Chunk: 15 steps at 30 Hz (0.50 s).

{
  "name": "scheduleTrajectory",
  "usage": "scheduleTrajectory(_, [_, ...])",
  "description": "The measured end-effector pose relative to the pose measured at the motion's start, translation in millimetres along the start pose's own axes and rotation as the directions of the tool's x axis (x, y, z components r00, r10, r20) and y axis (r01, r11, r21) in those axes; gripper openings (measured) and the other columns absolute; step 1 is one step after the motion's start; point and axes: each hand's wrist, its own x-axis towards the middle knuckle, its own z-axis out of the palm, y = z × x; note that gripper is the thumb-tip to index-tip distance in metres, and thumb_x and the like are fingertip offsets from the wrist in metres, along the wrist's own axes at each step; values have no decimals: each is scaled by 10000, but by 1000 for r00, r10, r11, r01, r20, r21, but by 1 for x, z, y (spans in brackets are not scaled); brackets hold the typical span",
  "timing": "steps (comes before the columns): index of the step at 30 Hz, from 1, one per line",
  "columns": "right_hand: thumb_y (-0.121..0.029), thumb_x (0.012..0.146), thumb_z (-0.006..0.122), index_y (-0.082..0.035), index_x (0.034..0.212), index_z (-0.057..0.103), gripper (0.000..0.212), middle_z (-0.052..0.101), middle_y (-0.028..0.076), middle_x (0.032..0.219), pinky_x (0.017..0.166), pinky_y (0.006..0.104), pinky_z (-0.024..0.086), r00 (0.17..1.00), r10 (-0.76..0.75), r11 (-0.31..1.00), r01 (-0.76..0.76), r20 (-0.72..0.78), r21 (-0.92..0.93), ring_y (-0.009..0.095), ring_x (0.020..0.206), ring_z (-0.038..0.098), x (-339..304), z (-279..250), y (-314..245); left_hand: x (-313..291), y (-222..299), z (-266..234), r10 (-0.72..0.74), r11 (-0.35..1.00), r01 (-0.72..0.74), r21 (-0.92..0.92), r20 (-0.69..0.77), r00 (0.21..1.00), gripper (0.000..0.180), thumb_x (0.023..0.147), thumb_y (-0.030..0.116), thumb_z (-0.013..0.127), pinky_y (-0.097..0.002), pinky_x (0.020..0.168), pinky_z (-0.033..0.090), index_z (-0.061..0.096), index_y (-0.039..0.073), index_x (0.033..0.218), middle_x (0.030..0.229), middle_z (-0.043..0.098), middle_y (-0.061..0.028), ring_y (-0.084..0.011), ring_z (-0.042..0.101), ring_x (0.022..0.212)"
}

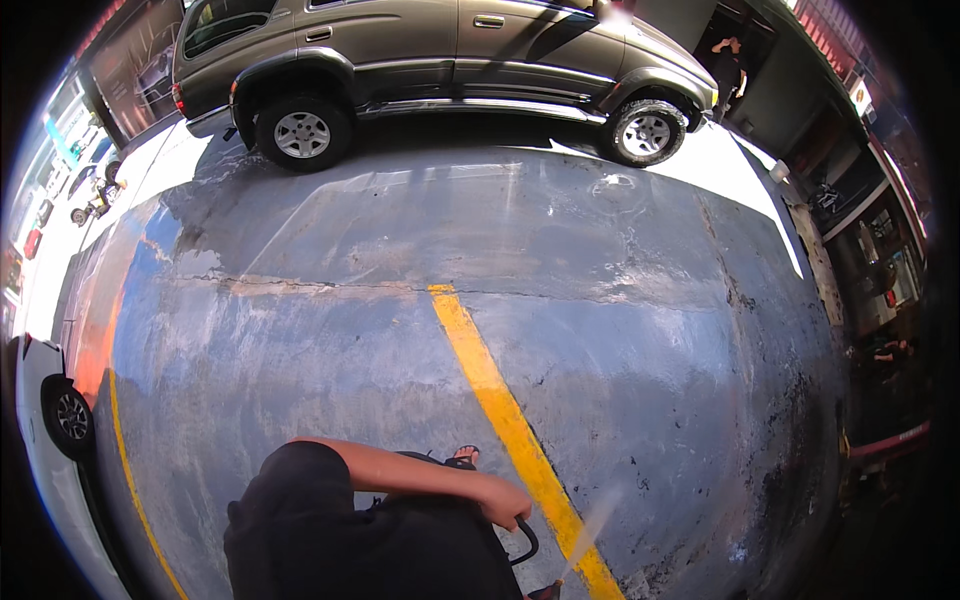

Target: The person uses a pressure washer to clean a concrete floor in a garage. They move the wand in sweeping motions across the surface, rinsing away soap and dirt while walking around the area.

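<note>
My left arm reaches across my black shirt toward the right. At its end my left hand (508, 502) is closed round a thin black hose (534, 543), which curves down from the fingers and back toward my body. Just below, at the lower edge, a dark nozzle tip (552, 588) shows in part. A pale spray of water (597, 527) fans up and right from it, over a yellow painted line (500, 408). Whatever holds the nozzle lies outside the picture, and my right hand does not show. My sandalled foot (467, 454) stands on the floor beyond my forearm.
A tan off-road car (410, 65) stands side-on across the far end. At the left rim is a white car (38, 430). The grey-blue concrete floor (300, 370) has wet patches and cracks. A person (730, 72) stands at the far right, near dark workshop bays.
</note>
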Motion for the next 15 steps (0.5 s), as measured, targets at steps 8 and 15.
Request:
scheduleTrajectory(8, [-81,776,730,25,824,634,151,597,91,655,521,422,451,984,-80,973,111,157,-201,245,541,590,86,-31,-85,42,-10,-27,-71,997,62,-53,-173,982,342,897,344,746,-513,768,528,762,16,993,884,738,-215,-408,716,887])
scheduleTrajectory(15, [-65,757,755,43,862,645,187,620,102,680,542,426,475,955,-141,922,223,262,-316,255,565,614,117,-38,-123,11,-11,-14,-228,968,177,-177,-333,915,368,886,367,764,-500,776,532,774,45,1062,916,753,-185,-391,719,906])
